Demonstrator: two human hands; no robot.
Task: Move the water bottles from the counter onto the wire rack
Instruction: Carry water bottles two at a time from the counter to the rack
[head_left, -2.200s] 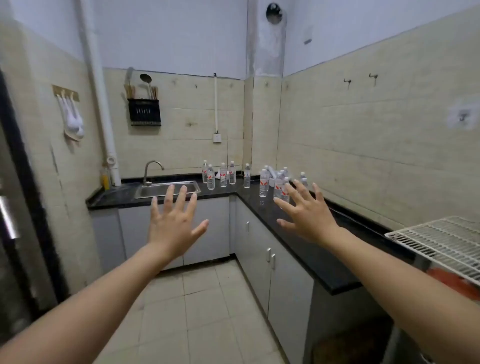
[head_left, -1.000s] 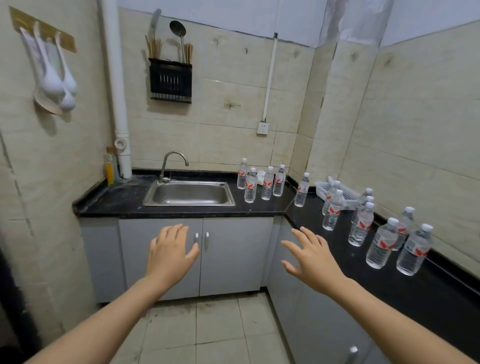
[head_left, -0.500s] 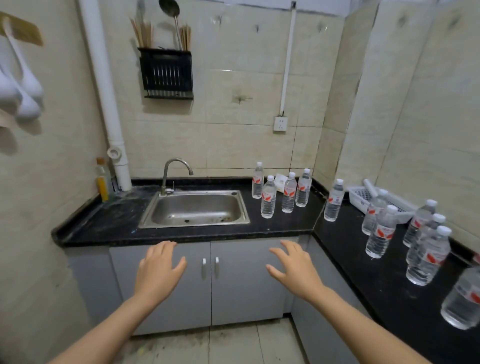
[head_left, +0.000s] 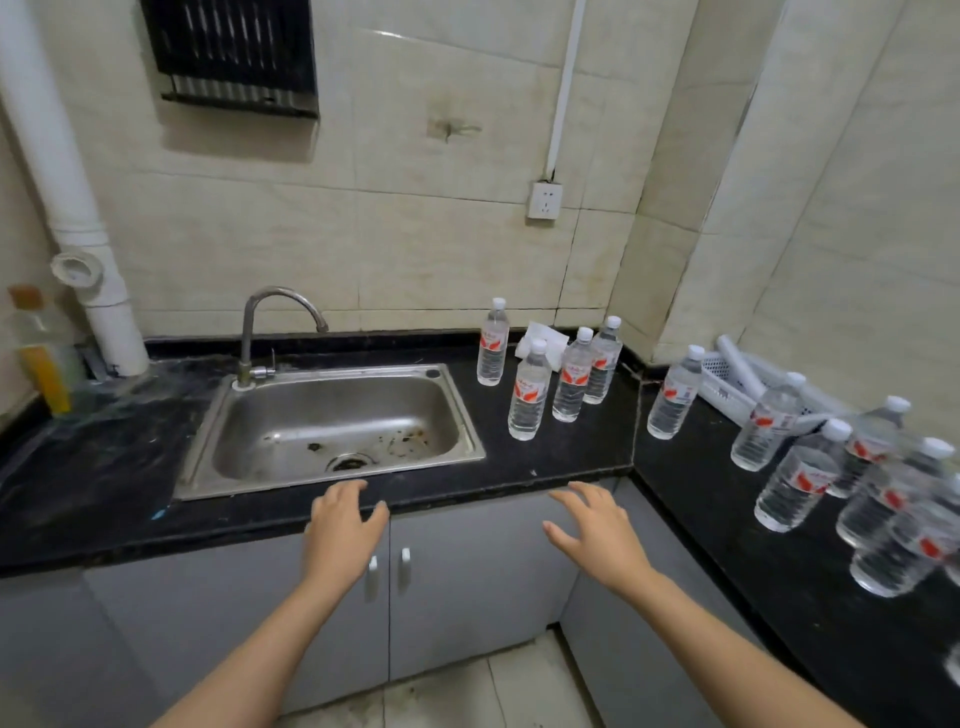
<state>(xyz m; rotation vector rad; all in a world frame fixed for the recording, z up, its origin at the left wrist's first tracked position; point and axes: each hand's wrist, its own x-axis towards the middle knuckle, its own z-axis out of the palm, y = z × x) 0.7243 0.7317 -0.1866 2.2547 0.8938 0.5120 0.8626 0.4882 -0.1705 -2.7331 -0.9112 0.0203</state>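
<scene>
Sink (head_left: 311, 410): sat in counter (head_left: 571, 457), left part.
Faucet (head_left: 246, 343): stood behind sink, back-left rim.
Four water bottles (head_left: 529, 400): stood upright on counter, just right of sink.
Single bottle (head_left: 674, 397): stood at counter corner, between the four and basket (head_left: 724, 395).
Basket: lay against right wall.
Right-run bottles (head_left: 795, 480): clustered upright, before basket.
Left hand (head_left: 340, 525), right hand (head_left: 602, 530): hovered apart before counter edge, over cabinet doors (head_left: 467, 571).

Clear plastic bottles (head_left: 529, 397) — glossy black, perhaps stone, counter (head_left: 571, 457).

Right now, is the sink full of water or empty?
Empty. The steel sink shows its bare bottom and drain, with only dark specks, and nothing runs from the faucet.
</scene>
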